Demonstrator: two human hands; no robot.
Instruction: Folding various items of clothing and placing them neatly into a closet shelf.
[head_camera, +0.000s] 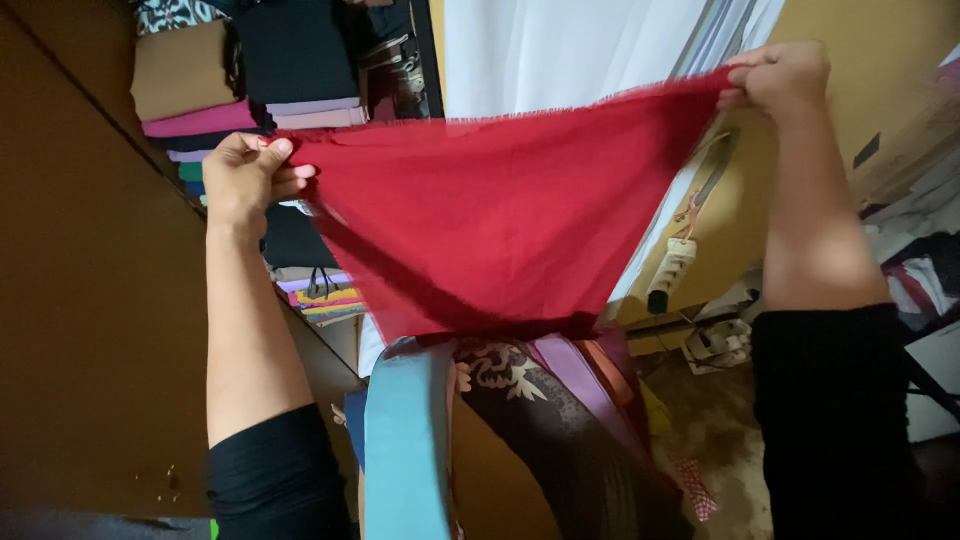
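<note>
Cluttered room behind the work: brown cabinet wall (90, 300) along the picture's left side, white curtain (560, 50) at top centre, yellow wall (880, 60) at far right.

Left hand (245, 180): raised, fingers curled shut, pinching one corner of a red cloth (500, 220) between thumb and fingers. Black sleeve covers the upper forearm.

Right hand (780, 75): raised higher, closed in a fist-like pinch on the opposite corner of the red cloth. Black sleeve here too.

Red cloth: stretched taut between the two hands, its frayed top edge running on a slant from the left hand up to the right hand. Hangs down in a triangular shape, lowest point near picture centre. Held in the air, in front of the curtain, touching no surface that I can make out.

Behind the left hand: stack of folded fabrics (200, 90) on shelves, tan, pink and dark pieces; a smaller stack of coloured pieces lower down.

Below the cloth: several hanging fabric lengths, a light blue strip (405, 450), a dark brown patterned piece (540, 440) with pale floral figures, a lilac strip (575, 380).

Right of the cloth: white power strip (672, 268) hanging on the wall, possibly a sewing machine beneath it; view too dim to be sure.
</note>
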